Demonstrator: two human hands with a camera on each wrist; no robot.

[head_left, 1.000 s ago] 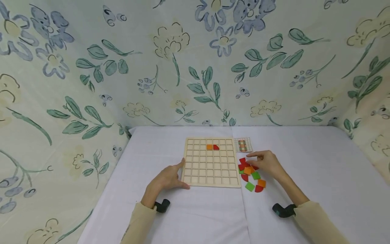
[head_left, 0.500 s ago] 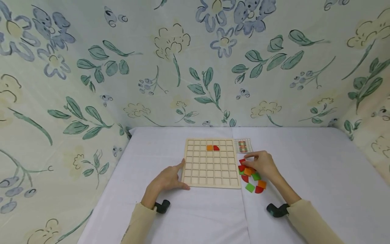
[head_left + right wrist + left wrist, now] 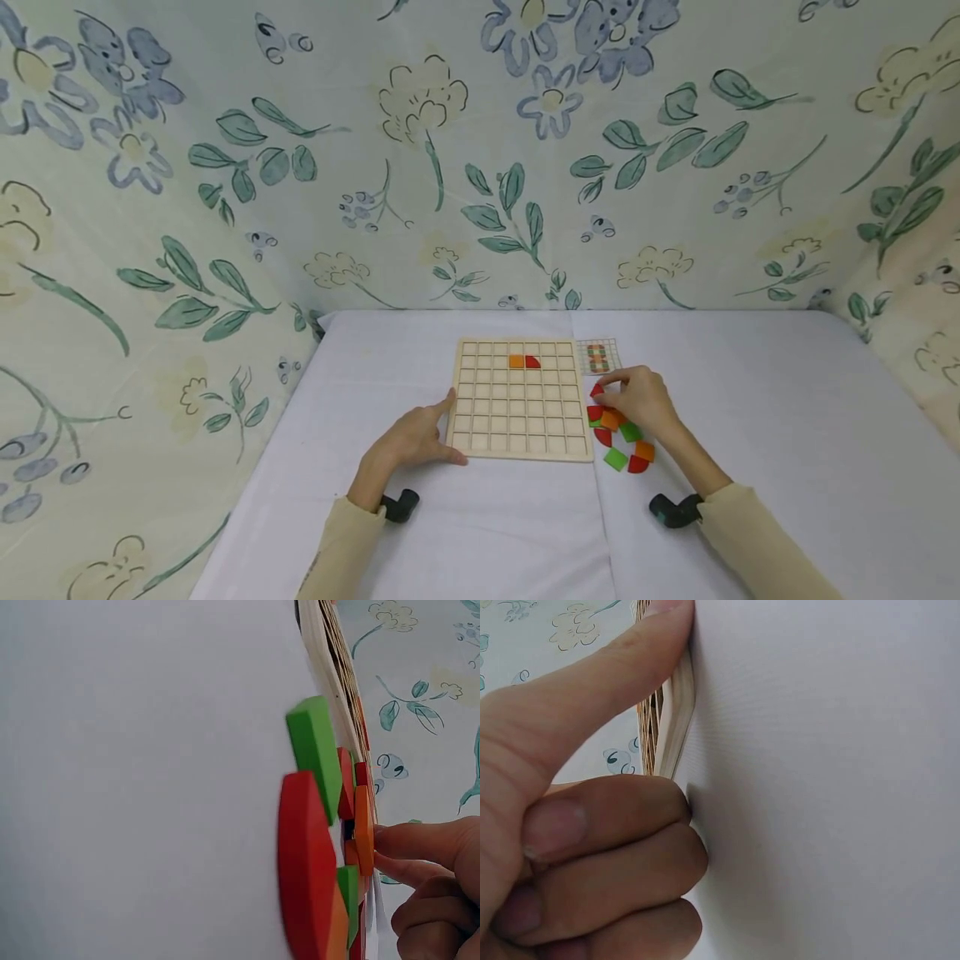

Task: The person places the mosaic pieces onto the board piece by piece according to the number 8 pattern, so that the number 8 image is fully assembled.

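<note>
Two tiles point(image 3: 517, 362) placed, the spread left hand point(image 3: 408, 438) touches the grid board point(image 3: 517, 425); the right hand point(image 3: 643, 398) pinches a red piece point(image 3: 597, 389) beside unplaced tiles point(image 3: 616, 459).

No legible text; no numbers

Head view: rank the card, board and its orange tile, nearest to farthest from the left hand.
1. Board: touching the left hand at its near left corner.
2. Orange tile: toward the far edge.
3. Card: beside the right edge.
</note>
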